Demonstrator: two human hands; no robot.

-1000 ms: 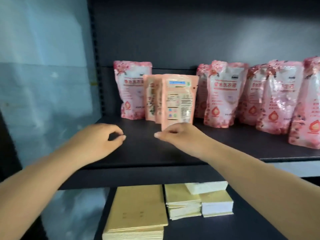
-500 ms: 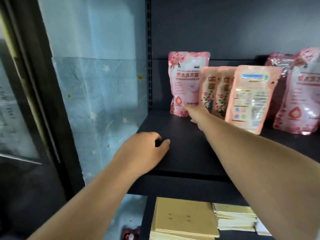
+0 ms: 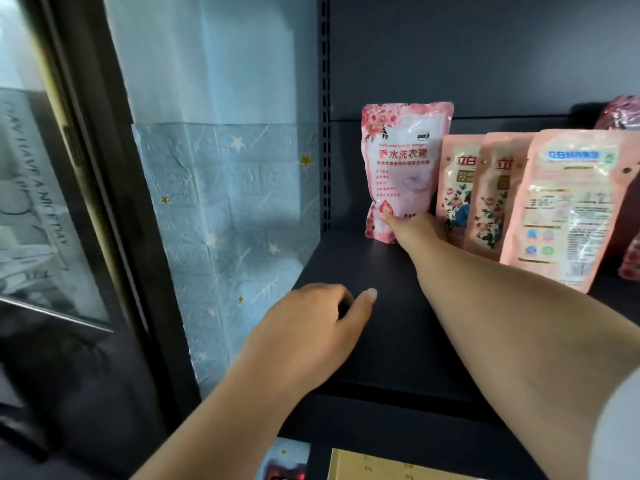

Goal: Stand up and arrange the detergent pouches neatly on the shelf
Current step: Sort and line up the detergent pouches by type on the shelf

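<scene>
At the black metal shelf's (image 3: 398, 341) far left, the upright glossy pink detergent pouch (image 3: 403, 168) has the right hand (image 3: 415, 226) pinching its lower edge; nearer, the left hand (image 3: 308, 327) hovers, fingers loosely curled and empty.

We see a dark shelf (image 3: 388, 348) carrying upright detergent pouches at its back: a pink rose-printed pouch (image 3: 403, 168) on the left, then three peach pouches (image 3: 568, 209) overlapping in a row towards the right. At the right edge more dark pink pouches (image 3: 621, 112) show only partly.
</scene>
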